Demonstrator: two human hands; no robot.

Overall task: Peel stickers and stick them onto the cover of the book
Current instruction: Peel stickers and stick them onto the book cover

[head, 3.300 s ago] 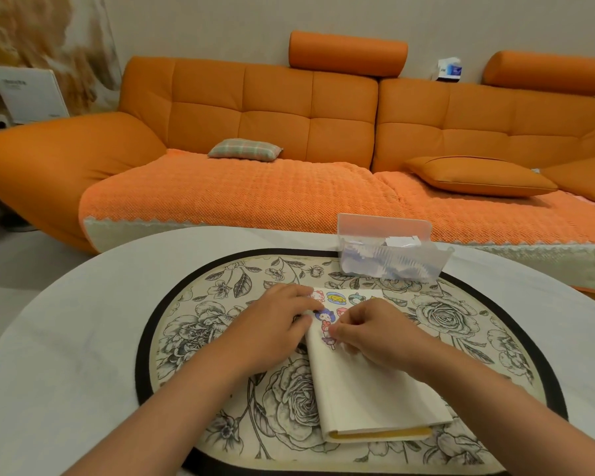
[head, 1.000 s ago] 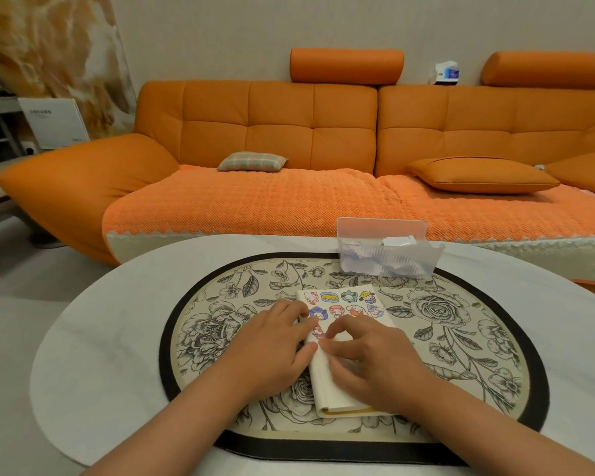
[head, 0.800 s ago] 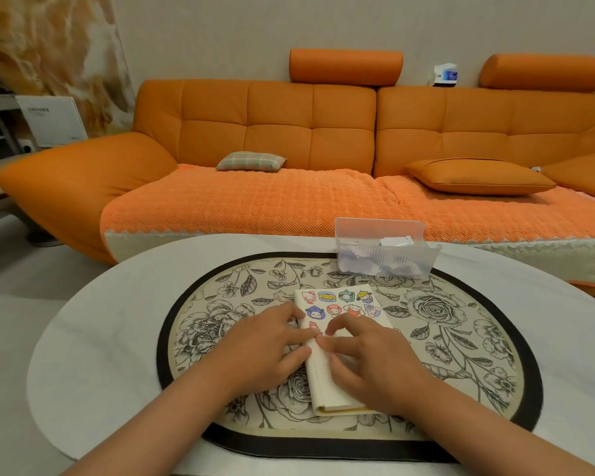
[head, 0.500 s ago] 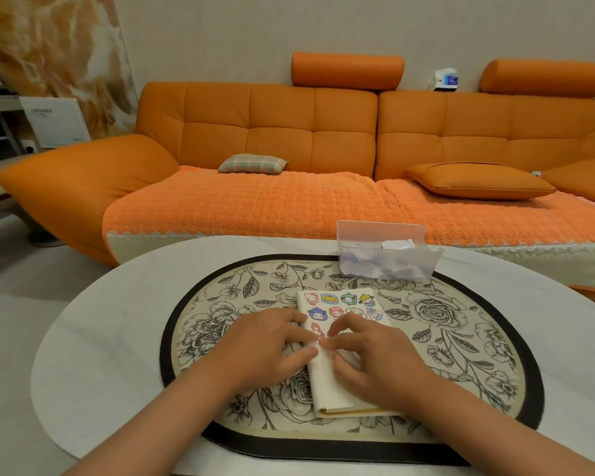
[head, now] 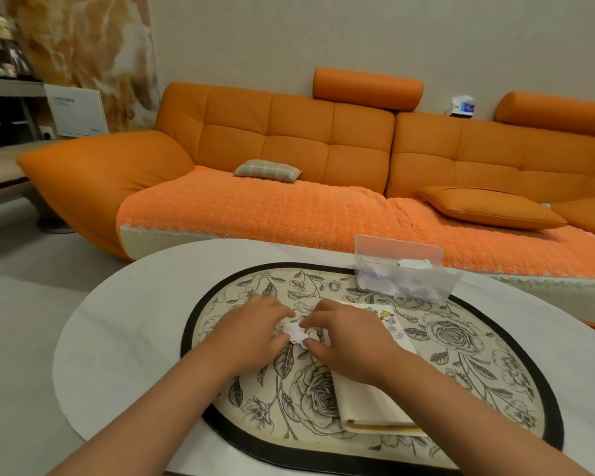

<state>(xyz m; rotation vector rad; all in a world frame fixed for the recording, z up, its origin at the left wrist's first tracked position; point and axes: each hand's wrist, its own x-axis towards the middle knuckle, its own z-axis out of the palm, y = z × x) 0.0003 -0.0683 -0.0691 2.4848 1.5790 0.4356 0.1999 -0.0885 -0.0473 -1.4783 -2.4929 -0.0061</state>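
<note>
Left hand (head: 251, 333) and right hand (head: 351, 341) both pinch a white sticker (head: 294, 333) just left of the book (head: 368, 403) lying on the surface (head: 117, 338); thin and floppy, probably best peeled from an edge

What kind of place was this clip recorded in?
Most likely a home living room. A long orange sofa with a plaid cushion fills the background, and the work is done on a round table covered by a floral mat.
</note>
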